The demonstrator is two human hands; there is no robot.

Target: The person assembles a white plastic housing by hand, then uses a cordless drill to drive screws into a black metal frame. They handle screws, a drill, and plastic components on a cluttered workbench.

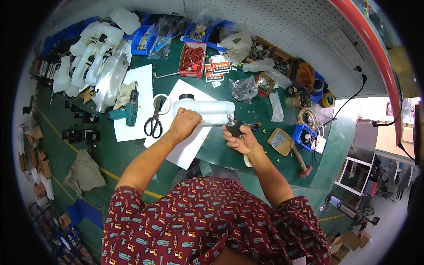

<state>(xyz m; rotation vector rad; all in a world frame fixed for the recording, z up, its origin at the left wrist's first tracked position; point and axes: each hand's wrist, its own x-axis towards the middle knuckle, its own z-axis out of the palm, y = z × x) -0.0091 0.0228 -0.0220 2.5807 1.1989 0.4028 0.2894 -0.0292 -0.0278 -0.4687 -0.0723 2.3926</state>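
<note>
A white plastic tank [221, 107] with a black screw cap [186, 96] lies on its side on the bench, partly over white paper sheets [185, 152]. My left hand [184, 123] is closed on its near side, fingers curled over the edge; what lies under the fingertips is hidden. In my right hand [242, 141], just right of the tank, is a black ribbed part [234, 128] with a thin metal tip pointing up and away; its exact kind I cannot make out. Black-handled scissors [154, 121] and a roll of white tape [164, 104] rest left of the tank.
Far left, several white tanks [95, 62] are piled beside a green drill [131, 108]. A box of red parts [193, 59] and blue bins [143, 40] line the back. To the right are a cardboard tray [280, 142], a hammer [304, 170] and a blue bin [304, 136].
</note>
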